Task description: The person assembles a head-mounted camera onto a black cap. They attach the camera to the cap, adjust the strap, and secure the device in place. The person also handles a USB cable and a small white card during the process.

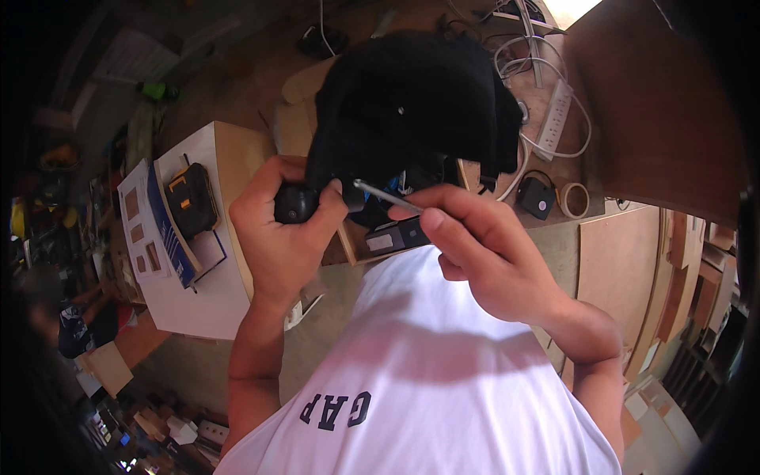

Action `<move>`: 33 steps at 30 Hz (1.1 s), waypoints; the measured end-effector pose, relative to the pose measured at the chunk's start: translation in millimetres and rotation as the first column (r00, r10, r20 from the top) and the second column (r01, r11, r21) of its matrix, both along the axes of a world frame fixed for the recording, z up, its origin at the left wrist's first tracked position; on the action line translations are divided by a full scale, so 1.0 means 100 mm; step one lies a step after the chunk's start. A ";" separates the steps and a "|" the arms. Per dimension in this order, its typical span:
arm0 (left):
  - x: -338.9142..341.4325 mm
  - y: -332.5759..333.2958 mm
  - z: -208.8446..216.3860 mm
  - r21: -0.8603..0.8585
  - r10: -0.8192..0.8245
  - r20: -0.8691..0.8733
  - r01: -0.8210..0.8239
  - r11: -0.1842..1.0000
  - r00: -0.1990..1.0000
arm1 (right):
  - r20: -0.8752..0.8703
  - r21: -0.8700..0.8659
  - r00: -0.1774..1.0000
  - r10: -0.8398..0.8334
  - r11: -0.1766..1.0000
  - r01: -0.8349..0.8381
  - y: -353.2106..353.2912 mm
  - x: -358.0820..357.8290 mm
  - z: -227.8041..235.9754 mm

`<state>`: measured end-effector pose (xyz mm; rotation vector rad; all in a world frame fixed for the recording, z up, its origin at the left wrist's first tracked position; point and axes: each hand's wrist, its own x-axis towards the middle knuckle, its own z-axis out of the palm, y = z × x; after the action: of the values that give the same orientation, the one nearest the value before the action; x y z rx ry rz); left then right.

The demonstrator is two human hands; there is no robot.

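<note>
My left hand [281,229] grips a black knob [295,203]; my right hand [483,245] pinches a metal rod [386,195]. Risk: the rod slips if the pinch loosens.

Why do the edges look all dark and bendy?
Head view: the fisheye lens bends the wood panels at the rim and leaves black corners. Bright light blows out the white shirt; the black cap shows almost no detail. The left edge is blurry; the left hand and right hand are sharp.
</note>
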<state>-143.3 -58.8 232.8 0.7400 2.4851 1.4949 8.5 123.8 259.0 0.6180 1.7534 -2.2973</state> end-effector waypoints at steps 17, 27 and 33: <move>-0.35 -0.55 -0.65 0.108 0.340 0.271 -0.380 0.919 0.900 | -0.153 0.693 0.931 -0.332 0.636 0.340 1.20 -0.47 -1.59; -0.12 -0.70 -0.94 0.153 0.233 0.679 -0.444 0.883 0.696 | -0.050 0.994 0.975 -0.215 0.082 0.069 1.91 -1.71 -2.68; 0.11 -0.65 -0.74 -0.135 0.374 0.089 -0.361 0.923 0.923 | -0.131 0.990 0.986 -0.101 -0.069 0.124 2.00 -1.50 -2.85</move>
<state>-132.8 -123.4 158.4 0.1630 2.7002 1.4319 -141.3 323.6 -26.4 0.8828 3.3193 -0.3781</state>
